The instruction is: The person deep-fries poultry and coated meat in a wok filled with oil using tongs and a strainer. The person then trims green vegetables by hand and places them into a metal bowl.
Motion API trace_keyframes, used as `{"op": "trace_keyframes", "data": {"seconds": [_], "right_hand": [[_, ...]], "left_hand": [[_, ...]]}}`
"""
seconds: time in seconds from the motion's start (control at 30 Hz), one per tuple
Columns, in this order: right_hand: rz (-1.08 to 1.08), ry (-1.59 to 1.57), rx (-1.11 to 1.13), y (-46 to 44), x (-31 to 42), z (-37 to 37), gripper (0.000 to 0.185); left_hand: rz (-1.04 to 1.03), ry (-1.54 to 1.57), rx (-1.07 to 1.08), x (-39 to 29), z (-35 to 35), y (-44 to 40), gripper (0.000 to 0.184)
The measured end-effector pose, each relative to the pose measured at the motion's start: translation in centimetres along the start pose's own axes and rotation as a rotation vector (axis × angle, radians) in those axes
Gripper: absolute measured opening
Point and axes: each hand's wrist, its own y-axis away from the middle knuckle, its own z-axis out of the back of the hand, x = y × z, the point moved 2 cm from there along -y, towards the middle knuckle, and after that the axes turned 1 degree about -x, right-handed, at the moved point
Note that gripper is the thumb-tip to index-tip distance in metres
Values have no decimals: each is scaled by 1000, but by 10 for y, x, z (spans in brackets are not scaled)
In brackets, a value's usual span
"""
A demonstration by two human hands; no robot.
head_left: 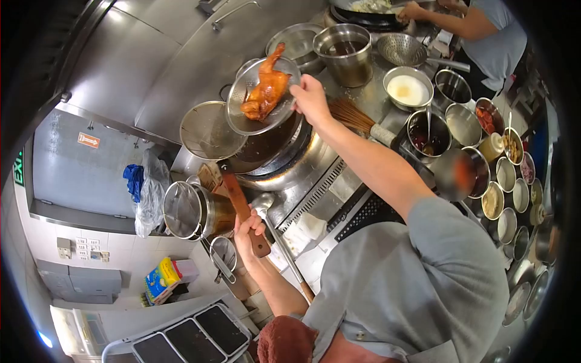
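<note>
Glazed poultry (266, 94) likely handles slick, tender; support it beneath. Your right hand (310, 101) grips its colander (242, 85) above the wok (269, 148); your left hand (247, 233) grasps the strainer's (212, 130) wooden handle (233, 189).

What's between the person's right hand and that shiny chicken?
Part of the metal colander lies between the right hand, which grips its rim, and the chicken. The head view shows it.
</note>
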Motion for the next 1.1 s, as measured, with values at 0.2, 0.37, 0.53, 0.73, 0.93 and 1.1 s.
{"op": "trace_keyframes", "data": {"seconds": [0.2,0.37,0.53,0.73,0.93,1.1], "right_hand": [[-52,-187,-9,70,59,68,19],[-56,-140,-142,179,132,188,13],[118,31,-538,333,235,327,15],[512,313,-1200,514,331,469,10],[769,505,-1594,642,401,585,19],[919,456,-1786,672,411,678,21]], "left_hand": [[111,328,242,48,33,-18,40],[113,50,208,78,69,-41,45],[122,333,333,96,37,-34,38],[-41,-174,290,128,-33,-8,35],[-291,-665,266,135,-82,39,33],[-462,-899,188,121,-92,76,32]]}}
